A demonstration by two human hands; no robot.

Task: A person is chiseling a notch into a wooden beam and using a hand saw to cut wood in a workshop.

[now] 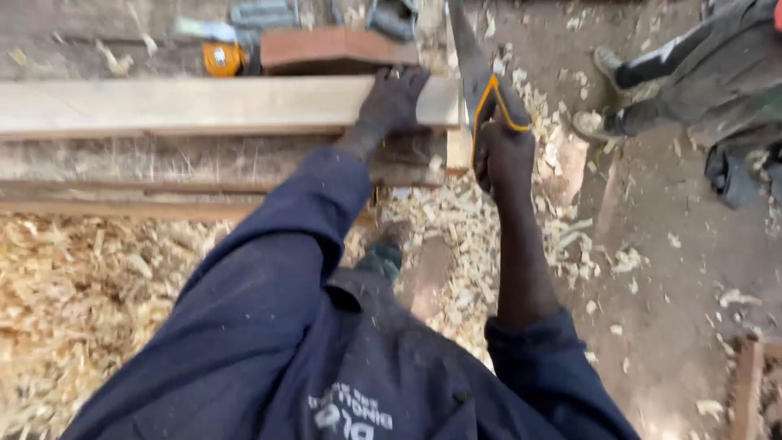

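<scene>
A pale wooden plank (187,104) lies across a rough workbench (163,163). My left hand (393,102) presses flat on the plank near its right end. My right hand (505,159) grips the black and yellow handle of a handsaw (472,61), whose blade runs up along the plank's right end. Both my arms wear dark blue sleeves.
A reddish wood block (334,47), a yellow tape measure (221,59) and grey tools (265,14) lie behind the plank. Wood shavings (73,301) cover the ground at left and under the bench. Another person's legs and shoes (643,90) stand at upper right on bare dirt.
</scene>
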